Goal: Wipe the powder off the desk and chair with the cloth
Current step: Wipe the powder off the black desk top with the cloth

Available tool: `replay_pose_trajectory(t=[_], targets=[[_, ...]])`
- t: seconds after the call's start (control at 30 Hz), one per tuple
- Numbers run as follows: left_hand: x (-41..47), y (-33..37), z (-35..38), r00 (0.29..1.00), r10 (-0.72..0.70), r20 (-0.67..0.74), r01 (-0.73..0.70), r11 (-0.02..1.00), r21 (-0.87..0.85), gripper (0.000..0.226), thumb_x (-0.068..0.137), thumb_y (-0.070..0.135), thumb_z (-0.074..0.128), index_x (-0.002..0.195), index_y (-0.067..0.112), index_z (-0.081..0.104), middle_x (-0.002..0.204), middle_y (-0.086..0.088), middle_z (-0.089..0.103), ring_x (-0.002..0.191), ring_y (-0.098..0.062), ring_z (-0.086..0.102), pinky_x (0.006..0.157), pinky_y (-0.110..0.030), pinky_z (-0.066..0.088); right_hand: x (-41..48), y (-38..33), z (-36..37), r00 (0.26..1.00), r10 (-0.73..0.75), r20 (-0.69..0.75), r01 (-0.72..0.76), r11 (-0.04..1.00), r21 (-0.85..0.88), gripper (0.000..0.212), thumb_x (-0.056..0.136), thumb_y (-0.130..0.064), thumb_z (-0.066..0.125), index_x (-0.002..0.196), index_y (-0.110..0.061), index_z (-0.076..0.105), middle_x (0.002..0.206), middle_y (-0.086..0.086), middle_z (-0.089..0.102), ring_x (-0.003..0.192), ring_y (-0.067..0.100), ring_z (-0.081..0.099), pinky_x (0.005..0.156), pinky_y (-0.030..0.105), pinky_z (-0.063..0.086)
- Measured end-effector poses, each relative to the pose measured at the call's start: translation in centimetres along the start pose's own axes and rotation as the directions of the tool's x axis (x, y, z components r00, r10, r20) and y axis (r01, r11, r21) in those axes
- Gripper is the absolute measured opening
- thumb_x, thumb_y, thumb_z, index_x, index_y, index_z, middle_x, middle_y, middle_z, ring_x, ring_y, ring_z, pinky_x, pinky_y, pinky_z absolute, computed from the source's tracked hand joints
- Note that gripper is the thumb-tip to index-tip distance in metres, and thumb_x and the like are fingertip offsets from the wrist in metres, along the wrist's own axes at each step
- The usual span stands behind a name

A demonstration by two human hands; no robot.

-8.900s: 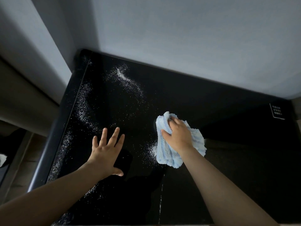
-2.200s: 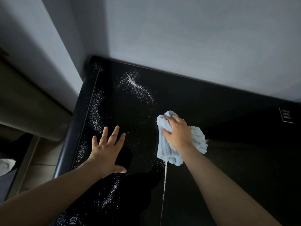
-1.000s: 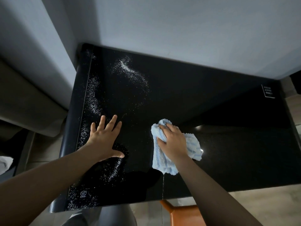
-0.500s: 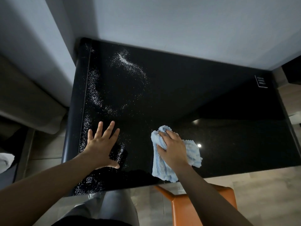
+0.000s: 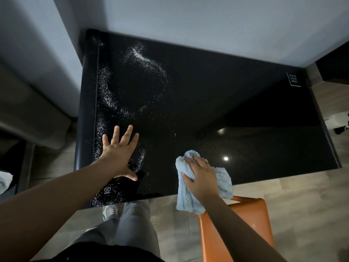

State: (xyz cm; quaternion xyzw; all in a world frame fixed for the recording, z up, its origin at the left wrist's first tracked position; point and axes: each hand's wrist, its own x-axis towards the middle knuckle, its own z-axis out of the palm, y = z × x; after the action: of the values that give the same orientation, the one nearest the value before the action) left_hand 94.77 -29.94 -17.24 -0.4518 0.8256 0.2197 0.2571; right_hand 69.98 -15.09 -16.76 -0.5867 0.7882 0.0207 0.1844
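Your right hand (image 5: 202,178) grips the bunched cloth (image 5: 186,197) at the near edge of the desk (image 5: 226,95); left hand (image 5: 118,154) flat, fingers spread. Carry the cloth left, press evenly, drag the powder (image 5: 139,55) toward you.

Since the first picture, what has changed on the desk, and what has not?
The right hand dragged the cloth toward the desk's near edge; the cloth now hangs over it. Grip unchanged. The left hand stays flat on the desk, and the far-left powder remains.
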Motion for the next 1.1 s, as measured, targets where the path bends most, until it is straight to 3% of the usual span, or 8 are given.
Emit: replay_pose_trajectory(t=[0.5,0.67,1.1], targets=[[0.2,0.1,-0.3,1.000,0.004,0.031,-0.005,1.000,0.024,0.149,0.048,0.078,0.073,0.149,0.019,-0.020,0.153,-0.007,-0.035,0.140,-0.045,-0.023,0.111,-0.067,0.004,-5.4,-0.2,1.5,0.997,0.073,0.035,-0.072,0.997,-0.033,0.056,0.090,-0.042,0.058,0.142,-0.030,0.044,0.149,-0.006,0.039,0.136,0.014,0.038,0.111,0.032,0.033],[0.3,0.2,-0.3,1.000,-0.001,0.026,0.000,1.000,0.024,0.149,0.049,0.077,0.073,0.149,0.019,-0.019,0.153,-0.008,-0.034,0.141,-0.046,-0.022,0.110,-0.068,0.006,-7.1,-0.1,2.0,0.994,0.090,0.063,-0.088,0.995,-0.039,0.055,0.090,-0.040,0.057,0.142,-0.029,0.044,0.149,-0.008,0.038,0.135,0.010,0.037,0.110,0.022,0.027],[0.7,0.4,-0.4,0.999,-0.011,0.043,0.010,1.000,0.015,0.145,0.053,0.075,0.073,0.149,0.019,-0.020,0.152,-0.009,-0.036,0.140,-0.046,-0.024,0.108,-0.070,0.005,-7.3,0.1,2.0,0.986,0.117,0.116,-0.111,0.992,-0.056,0.053,0.092,-0.043,0.053,0.142,-0.032,0.041,0.152,-0.013,0.032,0.136,0.006,0.032,0.108,0.019,0.024]])
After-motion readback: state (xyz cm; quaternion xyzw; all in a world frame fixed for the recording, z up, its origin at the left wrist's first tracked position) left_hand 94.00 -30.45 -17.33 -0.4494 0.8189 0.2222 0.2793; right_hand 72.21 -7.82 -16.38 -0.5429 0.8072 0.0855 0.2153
